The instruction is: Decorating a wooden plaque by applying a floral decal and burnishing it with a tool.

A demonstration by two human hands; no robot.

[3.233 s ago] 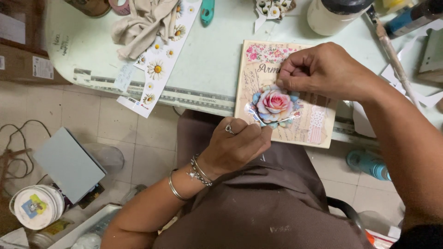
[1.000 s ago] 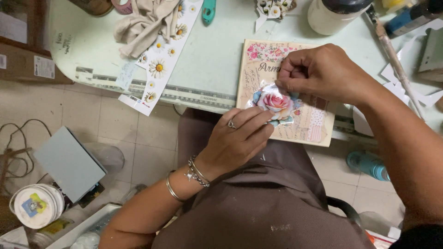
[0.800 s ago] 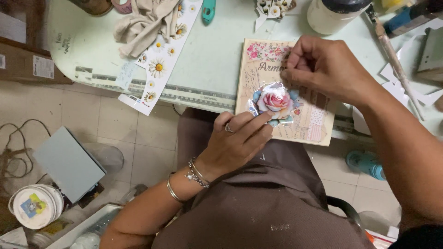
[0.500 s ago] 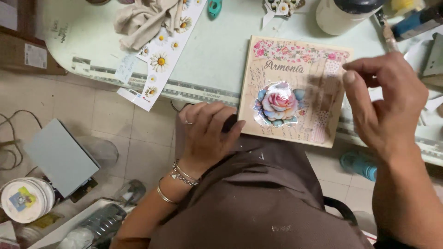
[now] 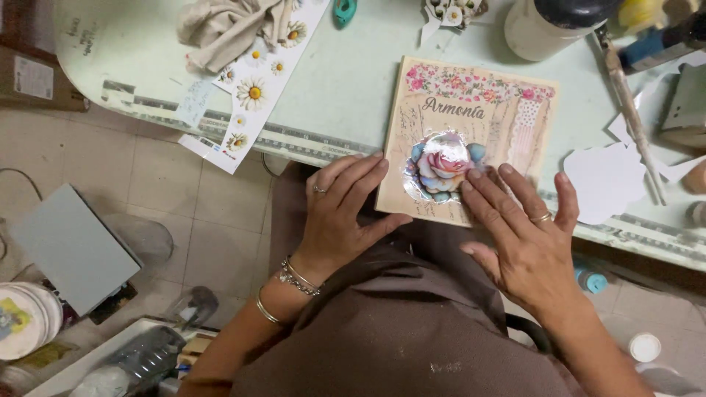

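Decorated wooden plaque (image 5: 482, 121) sits right of frame centre, overhanging the near edge of the pale green table (image 5: 353, 88), with a pink rose cutout (image 5: 443, 163) stuck near its lower left. Left hand (image 5: 346, 213) is open, fingers spread, thumb pinching the plaque's lower left edge (ring and bracelets on that arm); right hand (image 5: 526, 235) is open and flat, fingertips (image 5: 474, 175) pressing on the plaque just right of the rose. Upper left of frame: crumpled beige cloth (image 5: 228, 26) on a daisy-print paper strip (image 5: 257, 88); white jar (image 5: 544, 26) at top right, white paper cutout (image 5: 603, 180) right of the plaque.
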